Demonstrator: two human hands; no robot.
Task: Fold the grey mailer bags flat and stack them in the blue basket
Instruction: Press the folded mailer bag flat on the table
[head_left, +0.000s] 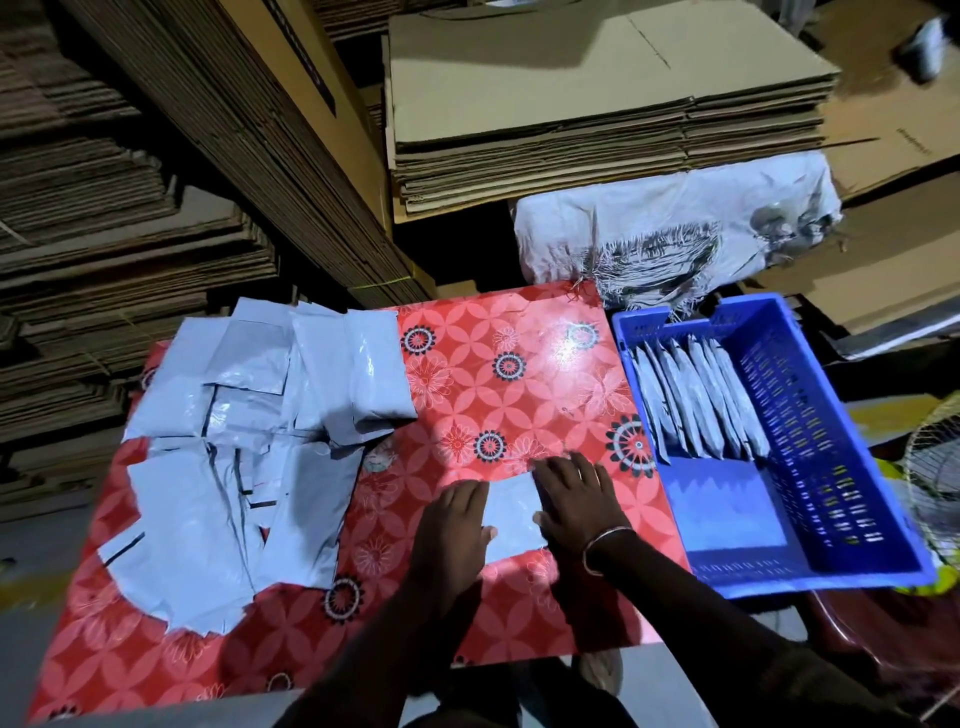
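Observation:
One grey mailer bag (511, 512) lies on the red flowered tablecloth (467, 384) near the front edge. My left hand (454, 519) presses flat on its left side and my right hand (576, 499) presses flat on its right side, fingers straight. A loose heap of grey mailer bags (249, 426) covers the left half of the table. The blue basket (831, 467) stands at the table's right; several folded bags (696, 395) stand on edge in a row in its far half. Its near half is bare.
Tall stacks of flattened cardboard (597, 114) rise behind and to the left of the table. A printed white cloth (675, 234) covers something behind the basket. A wire fan guard (935, 473) shows at the far right edge.

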